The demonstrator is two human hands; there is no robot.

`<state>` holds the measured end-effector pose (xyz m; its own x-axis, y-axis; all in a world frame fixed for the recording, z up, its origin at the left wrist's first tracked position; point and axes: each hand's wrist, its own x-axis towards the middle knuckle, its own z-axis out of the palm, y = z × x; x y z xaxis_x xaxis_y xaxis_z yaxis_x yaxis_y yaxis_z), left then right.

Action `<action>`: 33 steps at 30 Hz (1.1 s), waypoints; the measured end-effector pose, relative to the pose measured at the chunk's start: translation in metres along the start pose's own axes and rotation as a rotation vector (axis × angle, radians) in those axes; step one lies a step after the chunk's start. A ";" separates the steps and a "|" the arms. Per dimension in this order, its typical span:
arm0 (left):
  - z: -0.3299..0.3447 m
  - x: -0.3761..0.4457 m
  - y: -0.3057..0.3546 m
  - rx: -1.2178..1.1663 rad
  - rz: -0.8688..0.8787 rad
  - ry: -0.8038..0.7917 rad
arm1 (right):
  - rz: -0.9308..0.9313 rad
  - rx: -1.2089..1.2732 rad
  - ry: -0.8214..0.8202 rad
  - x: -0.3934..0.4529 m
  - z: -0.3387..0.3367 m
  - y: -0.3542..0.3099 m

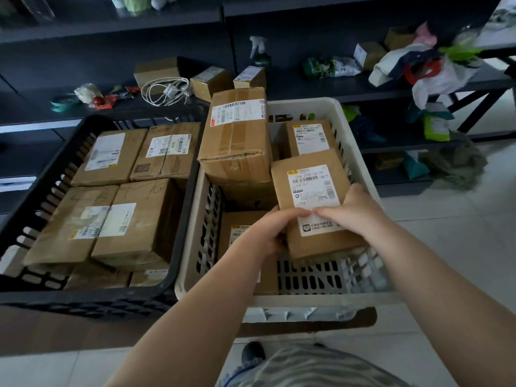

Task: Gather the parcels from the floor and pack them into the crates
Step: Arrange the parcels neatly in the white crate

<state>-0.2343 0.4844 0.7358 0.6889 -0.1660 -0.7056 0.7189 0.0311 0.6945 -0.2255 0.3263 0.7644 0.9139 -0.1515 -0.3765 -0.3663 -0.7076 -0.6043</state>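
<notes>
A brown cardboard parcel with a white shipping label is tilted over the right side of the white crate. My left hand grips its near left corner and my right hand grips its near right edge. The white crate also holds a large parcel standing high at its far left, a smaller one at the far right, and one low, partly hidden by my left arm. The black crate on the left is filled with several parcels.
Dark shelving behind the crates carries small boxes, a coiled white cable, a spray bottle, bags and clutter. Both crates sit on a brown surface. Pale tiled floor lies to the right.
</notes>
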 end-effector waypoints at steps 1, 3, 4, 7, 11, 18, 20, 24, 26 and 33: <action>0.001 0.002 -0.001 0.015 -0.013 0.004 | 0.007 -0.025 0.008 -0.001 0.005 0.001; 0.004 0.008 -0.005 0.057 -0.044 -0.009 | 0.062 -0.001 -0.019 -0.001 0.012 0.008; 0.005 0.011 -0.006 0.098 -0.055 -0.018 | 0.102 0.027 -0.042 -0.001 0.014 0.013; 0.008 0.022 -0.011 0.290 -0.042 0.029 | 0.155 0.063 -0.075 0.006 0.020 0.026; 0.010 0.033 -0.013 0.722 0.152 0.167 | 0.041 -0.062 -0.212 0.019 0.037 0.025; -0.034 0.021 -0.025 1.489 -0.250 0.091 | -0.071 -0.870 -0.621 0.029 0.070 0.019; -0.042 0.021 -0.033 1.489 -0.353 0.090 | -0.076 -0.939 -0.569 0.026 0.084 0.021; -0.042 0.028 -0.046 1.575 -0.333 0.111 | -0.095 -0.979 -0.521 0.027 0.095 0.029; -0.042 0.033 -0.050 1.609 -0.314 0.115 | -0.100 -0.977 -0.502 0.030 0.097 0.032; -0.044 0.040 -0.050 1.752 -0.160 0.096 | -0.054 -1.043 -0.500 0.037 0.101 0.032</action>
<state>-0.2387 0.5196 0.6666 0.6769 -0.0063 -0.7361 -0.1193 -0.9877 -0.1012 -0.2210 0.3680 0.6600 0.6671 0.0212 -0.7447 0.2058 -0.9659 0.1570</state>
